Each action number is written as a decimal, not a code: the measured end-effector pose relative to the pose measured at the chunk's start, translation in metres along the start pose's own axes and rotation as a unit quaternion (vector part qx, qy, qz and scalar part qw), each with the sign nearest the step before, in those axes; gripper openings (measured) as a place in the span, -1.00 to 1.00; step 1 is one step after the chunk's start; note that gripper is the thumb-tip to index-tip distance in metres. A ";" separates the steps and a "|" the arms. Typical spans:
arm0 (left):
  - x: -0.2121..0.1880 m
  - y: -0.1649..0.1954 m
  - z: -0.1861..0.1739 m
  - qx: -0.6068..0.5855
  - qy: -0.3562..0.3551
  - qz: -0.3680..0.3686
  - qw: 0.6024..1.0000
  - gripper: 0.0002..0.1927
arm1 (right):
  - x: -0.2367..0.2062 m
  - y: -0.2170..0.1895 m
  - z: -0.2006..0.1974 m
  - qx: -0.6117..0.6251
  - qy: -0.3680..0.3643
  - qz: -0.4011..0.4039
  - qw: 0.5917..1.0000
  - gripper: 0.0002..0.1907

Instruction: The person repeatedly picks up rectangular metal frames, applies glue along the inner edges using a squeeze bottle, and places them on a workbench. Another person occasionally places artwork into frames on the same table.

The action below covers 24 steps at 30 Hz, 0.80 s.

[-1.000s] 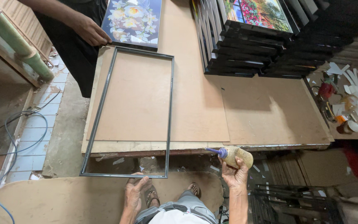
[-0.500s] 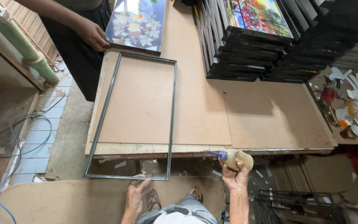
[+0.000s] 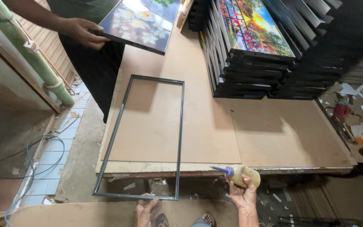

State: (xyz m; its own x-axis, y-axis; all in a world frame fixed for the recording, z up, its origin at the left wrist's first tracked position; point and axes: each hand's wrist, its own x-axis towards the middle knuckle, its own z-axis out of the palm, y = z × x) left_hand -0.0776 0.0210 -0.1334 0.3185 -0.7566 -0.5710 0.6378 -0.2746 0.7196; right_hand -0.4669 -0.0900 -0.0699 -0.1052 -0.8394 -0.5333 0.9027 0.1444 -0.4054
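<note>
**Glue bottle ready at the near edge of the frame**

My left hand (image 3: 148, 210) rests open, fingers spread, against the near rail of the thin dark rectangular metal frame (image 3: 180, 138), which overhangs the near edge of the brown hardboard-topped table (image 3: 282, 134). My right hand (image 3: 243, 194) is closed around a glue-crusted squeeze bottle with a purple nozzle (image 3: 242, 173), its tip pointing left, level with the table edge and a little right of the frame's right rail. As I judge it, the step goes best if I steady the overhanging end, bring the nozzle down to the rail and squeeze lightly, so the bead stays thin and on the rail. Farther off, at the table's left, another person's hand (image 3: 80, 32) holds a floral print panel with a dark edge (image 3: 141, 23) tilted above the frame's far end. Beyond stands a stack of black-framed colourful pictures (image 3: 253, 54).
</note>
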 end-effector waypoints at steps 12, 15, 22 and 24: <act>0.001 0.011 0.012 -0.022 -0.023 -0.010 0.999 -0.66 | 0.016 -0.010 0.000 0.025 0.017 0.033 0.999 -0.61; 0.002 0.002 0.018 -0.022 0.020 0.002 1.000 -0.59 | 0.024 -0.016 0.004 0.034 -0.014 0.030 0.999 -0.63; 0.002 -0.029 0.029 -0.048 0.039 0.050 0.997 -0.55 | 0.027 -0.053 0.002 0.056 -0.034 0.038 0.997 -0.62; 0.002 -0.032 0.033 -0.055 0.051 0.071 0.995 -0.55 | 0.024 -0.063 0.003 0.057 -0.030 0.022 0.998 -0.62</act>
State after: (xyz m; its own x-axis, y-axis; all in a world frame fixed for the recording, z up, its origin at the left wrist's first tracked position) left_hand -0.1207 0.0087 -0.1442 0.4770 -0.7179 -0.5071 0.6521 -0.0977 0.7518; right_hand -0.5251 -0.1212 -0.0547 -0.0432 -0.8638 -0.5019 0.9480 0.1231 -0.2935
